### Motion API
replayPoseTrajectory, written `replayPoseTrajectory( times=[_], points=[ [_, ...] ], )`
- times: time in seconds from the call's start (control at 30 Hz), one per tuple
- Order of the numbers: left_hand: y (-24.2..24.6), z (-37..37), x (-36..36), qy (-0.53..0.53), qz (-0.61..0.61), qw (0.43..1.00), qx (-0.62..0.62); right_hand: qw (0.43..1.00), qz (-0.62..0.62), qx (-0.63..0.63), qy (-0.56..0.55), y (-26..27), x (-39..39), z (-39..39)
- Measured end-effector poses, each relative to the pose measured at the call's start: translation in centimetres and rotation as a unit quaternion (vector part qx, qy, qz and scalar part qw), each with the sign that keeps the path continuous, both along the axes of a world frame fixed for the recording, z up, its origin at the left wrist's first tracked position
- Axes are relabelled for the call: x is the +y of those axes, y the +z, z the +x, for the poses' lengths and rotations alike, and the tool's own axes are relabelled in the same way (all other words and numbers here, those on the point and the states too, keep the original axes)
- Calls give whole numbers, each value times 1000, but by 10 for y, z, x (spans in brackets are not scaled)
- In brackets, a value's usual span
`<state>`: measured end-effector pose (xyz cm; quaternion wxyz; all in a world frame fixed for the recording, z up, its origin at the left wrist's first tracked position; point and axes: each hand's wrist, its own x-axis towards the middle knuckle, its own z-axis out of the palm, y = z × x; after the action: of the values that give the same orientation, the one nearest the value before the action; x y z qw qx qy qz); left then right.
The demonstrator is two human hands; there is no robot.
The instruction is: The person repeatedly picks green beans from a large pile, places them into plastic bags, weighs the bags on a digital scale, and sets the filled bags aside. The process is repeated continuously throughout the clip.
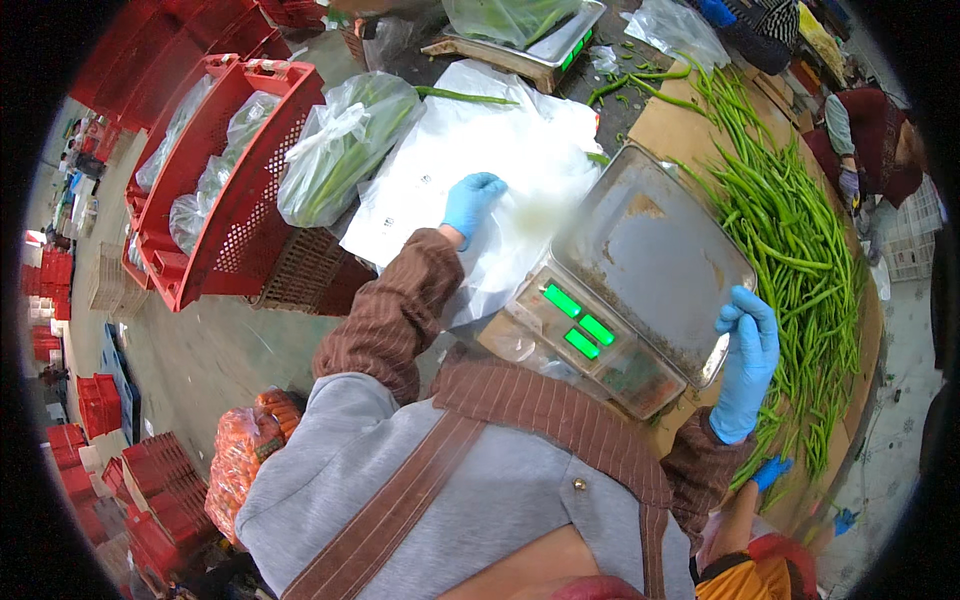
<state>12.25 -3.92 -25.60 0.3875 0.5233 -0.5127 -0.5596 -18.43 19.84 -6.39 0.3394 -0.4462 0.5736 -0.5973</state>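
My left hand (472, 202), in a blue glove, rests with bent fingers on a stack of white plastic bags (405, 199). Whether it pinches the plastic cannot be made out. My right hand (746, 367), gloved alike, is at the near right corner of the steel pan (645, 247) of a digital scale, its fingers partly apart and nothing seen in them. The pan bears only stains, and the green displays (579, 319) are lit. Right of the scale lies a long heap of green chili peppers (787, 262). A tied clear bag of green peppers (352, 150) lies left of the white bags.
Red plastic crates (217, 172) holding clear bags stand at the left. Another scale (525, 49) carries a bagged load at the back. A sack of carrots (244, 457) stands at lower left. A co-worker's blue-gloved hand (771, 472) touches the heap; another person (862, 142) is across it.
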Motion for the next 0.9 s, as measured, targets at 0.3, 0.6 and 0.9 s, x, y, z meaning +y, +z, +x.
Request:
replayPoseTrajectory(
  times=[0.3, 0.6, 0.9],
  points=[
    [116, 52, 35, -77, -335, 937, -65, 977, 45, -21, 206, 3, -116, 61],
    [140, 51, 93, -130, -432, 889, -75, 922, 139, -12, 360, -12, -160, 84],
    [145, 43, 123, -124, -433, 889, -78, 863, 314, -3, 395, -19, -135, 86]
  ],
)
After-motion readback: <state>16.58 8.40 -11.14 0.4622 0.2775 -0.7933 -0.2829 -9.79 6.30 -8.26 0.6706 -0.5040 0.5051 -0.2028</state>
